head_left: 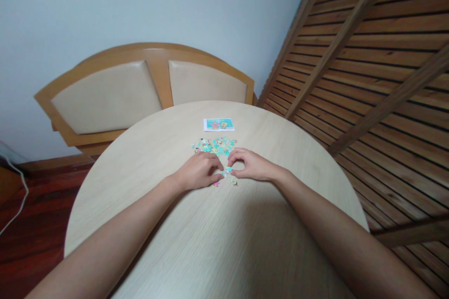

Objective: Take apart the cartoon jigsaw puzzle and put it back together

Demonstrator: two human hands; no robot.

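In the head view, a small cluster of jigsaw pieces [227,171], turquoise and white, lies on the table between my hands. My left hand [201,170] is curled, its thumb and fingertips at the left side of the cluster. From the right, my right hand [253,165] bends thumb and index finger round the same pieces, their tips at its edge. A pink jigsaw piece [216,184] shows by my left thumb, and a yellowish, dark-marked piece [234,181] lies just below my right thumb. Beyond the fingers spreads a pile of loose jigsaw pieces [219,145], partly hidden by my hands.
A picture card [219,124] with cartoon figures on turquoise lies behind the pile. The round wooden table [210,247] carries everything. Behind it stands a padded headboard [115,96]; slatted wooden panels [368,56] lean on the right. A white cable [24,187] hangs at left.
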